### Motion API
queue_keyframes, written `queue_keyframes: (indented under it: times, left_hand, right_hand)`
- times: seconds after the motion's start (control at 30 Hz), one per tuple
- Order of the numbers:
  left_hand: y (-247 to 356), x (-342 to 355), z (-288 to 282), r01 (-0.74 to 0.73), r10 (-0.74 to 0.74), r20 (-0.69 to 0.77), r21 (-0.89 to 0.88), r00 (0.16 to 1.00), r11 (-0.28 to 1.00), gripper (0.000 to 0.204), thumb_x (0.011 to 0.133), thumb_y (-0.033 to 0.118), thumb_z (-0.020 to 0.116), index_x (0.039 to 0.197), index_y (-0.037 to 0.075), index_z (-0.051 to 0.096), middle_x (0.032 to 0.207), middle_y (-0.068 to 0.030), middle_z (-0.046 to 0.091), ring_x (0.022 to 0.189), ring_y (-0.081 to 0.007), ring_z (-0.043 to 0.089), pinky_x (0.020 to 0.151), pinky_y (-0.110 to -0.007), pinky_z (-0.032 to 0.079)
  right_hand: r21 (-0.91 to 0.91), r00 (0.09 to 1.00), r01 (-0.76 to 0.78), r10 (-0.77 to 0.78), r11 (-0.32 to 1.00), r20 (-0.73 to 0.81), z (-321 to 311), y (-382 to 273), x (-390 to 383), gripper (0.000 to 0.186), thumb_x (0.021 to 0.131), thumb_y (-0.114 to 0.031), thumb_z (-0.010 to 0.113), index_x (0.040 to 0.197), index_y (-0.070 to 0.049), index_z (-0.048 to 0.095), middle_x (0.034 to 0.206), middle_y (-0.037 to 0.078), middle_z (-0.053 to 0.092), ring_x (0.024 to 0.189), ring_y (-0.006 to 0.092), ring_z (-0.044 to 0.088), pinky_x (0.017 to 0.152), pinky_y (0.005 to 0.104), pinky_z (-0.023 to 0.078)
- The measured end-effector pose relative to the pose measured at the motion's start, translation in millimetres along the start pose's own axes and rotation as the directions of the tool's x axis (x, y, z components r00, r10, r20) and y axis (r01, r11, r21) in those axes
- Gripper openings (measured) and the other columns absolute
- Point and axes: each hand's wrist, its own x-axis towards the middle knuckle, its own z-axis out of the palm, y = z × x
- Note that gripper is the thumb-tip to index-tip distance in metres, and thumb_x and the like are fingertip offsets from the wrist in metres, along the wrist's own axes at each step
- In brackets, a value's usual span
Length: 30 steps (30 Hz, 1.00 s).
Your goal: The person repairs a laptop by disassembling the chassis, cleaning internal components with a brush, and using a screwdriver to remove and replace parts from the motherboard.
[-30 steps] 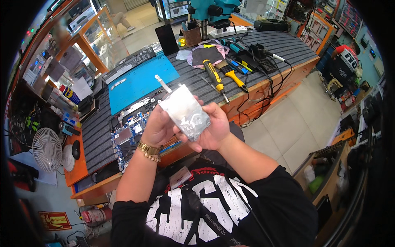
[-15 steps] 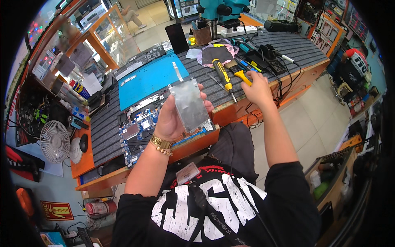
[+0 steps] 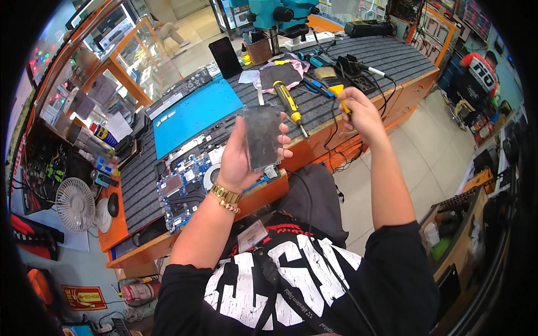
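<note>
My left hand (image 3: pixel 235 159) is closed around the edges of a flat grey rectangular metal part (image 3: pixel 263 137), its broad dark face turned up. It is held over the bench's front edge, beside the opened laptop (image 3: pixel 185 187) with its blue circuit board. In my right hand (image 3: pixel 361 115) is a brush by its yellow handle (image 3: pixel 336 91), lifted above the bench. Its pale bristles (image 3: pixel 324 73) point away from me. Between the two hands, a yellow and black screwdriver (image 3: pixel 288 103) lies on the bench with its tip toward me.
Behind the laptop is a blue mat (image 3: pixel 196 117). A phone (image 3: pixel 225 57) stands upright near a teal microscope (image 3: pixel 280 14). Farther right are a crumpled cloth (image 3: pixel 280 74), a black tool stand (image 3: pixel 356 73) and trailing cables. A white fan (image 3: pixel 75 204) stands left. Another person (image 3: pixel 479 78) is at far right.
My right hand has picked the brush up off the bench and raised it slightly right. The metal part in my left hand has tilted, and its face looks darker.
</note>
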Motion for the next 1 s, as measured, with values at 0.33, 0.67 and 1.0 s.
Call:
queue_keyframes:
  times: [0.33,0.67,1.0]
  left_hand:
    - [-68,63,38,0.189,-0.168,-0.116,0.203,0.979,0.961,0.082,0.125,0.064,0.032,0.161,-0.005,0.054,0.134,-0.0146,0.073,0.114,-0.0254,0.075,0.095,-0.044,0.068]
    - [-184,112,71,0.329,-0.295,-0.178,0.209,0.939,0.921,0.070,0.125,0.062,0.038,0.146,0.000,0.061,0.122,-0.0142,0.073,0.101,-0.0242,0.074,0.082,-0.044,0.069]
    - [-206,112,57,0.389,-0.337,-0.231,0.244,0.913,0.888,0.072,0.126,0.061,0.033,0.148,-0.001,0.061,0.122,-0.0150,0.072,0.101,-0.0250,0.074,0.081,-0.041,0.066]
  right_hand:
    - [-0.036,0.873,0.372,-0.362,0.928,-0.327,-93,-14,-152,0.016,0.113,-0.018,0.075,0.123,-0.005,0.073,0.090,-0.004,0.068,0.071,0.0029,0.056,0.061,0.0230,0.043]
    - [0.146,0.858,0.447,-0.377,0.882,-0.348,-95,-4,-158,0.013,0.113,-0.017,0.075,0.110,-0.004,0.075,0.081,-0.001,0.071,0.067,0.0039,0.059,0.061,0.0213,0.046]
    - [-0.400,0.864,0.243,-0.385,0.884,-0.325,-125,6,-161,0.016,0.112,-0.021,0.076,0.107,-0.006,0.074,0.078,-0.004,0.067,0.065,0.0052,0.058,0.057,0.0278,0.044]
